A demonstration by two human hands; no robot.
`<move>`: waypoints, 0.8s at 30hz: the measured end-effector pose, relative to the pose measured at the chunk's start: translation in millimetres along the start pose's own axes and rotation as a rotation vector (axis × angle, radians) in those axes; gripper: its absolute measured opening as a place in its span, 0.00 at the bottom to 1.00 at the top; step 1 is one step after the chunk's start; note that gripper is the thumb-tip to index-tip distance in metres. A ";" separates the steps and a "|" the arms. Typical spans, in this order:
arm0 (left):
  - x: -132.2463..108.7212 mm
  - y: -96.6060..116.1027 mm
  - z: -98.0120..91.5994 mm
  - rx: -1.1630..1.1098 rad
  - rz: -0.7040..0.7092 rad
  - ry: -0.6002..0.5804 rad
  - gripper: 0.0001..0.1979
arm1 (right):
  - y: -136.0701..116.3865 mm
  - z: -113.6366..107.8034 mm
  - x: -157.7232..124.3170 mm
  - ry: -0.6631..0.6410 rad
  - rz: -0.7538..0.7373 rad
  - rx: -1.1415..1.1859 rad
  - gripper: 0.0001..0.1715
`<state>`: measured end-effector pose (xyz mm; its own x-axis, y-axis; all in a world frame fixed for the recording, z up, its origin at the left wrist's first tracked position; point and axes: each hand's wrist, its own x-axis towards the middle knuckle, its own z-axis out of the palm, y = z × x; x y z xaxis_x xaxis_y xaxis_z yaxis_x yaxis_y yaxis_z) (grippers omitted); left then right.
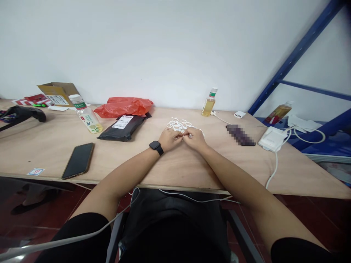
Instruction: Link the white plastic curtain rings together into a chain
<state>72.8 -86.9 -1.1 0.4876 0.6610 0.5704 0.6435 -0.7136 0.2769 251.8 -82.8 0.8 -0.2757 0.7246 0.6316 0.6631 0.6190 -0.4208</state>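
A loose cluster of thin white rings lies on the wooden table, just beyond my hands. My left hand, with a black watch on its wrist, is closed in a pinch. Fingertip to fingertip with it, my right hand is pinched too. A bit of white shows at the right fingers, but what either hand grips is too small and covered to make out. Some rings reach behind the right hand and are partly hidden by it.
Left on the table are a phone, a bottle, a black parcel, a red plastic bag and a cardboard box. Rightward stand another bottle, a blurred dark object and a white charger with cables.
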 end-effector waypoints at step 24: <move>-0.1 -34.6 -14.6 0.121 -0.159 -0.088 0.16 | 27.3 -4.4 5.4 -0.218 -0.020 -0.081 0.16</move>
<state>41.9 -65.7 0.5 0.4202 0.7844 0.4562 0.7801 -0.5691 0.2600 271.5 -63.3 -4.4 -0.4269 0.7663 0.4802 0.7075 0.6137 -0.3505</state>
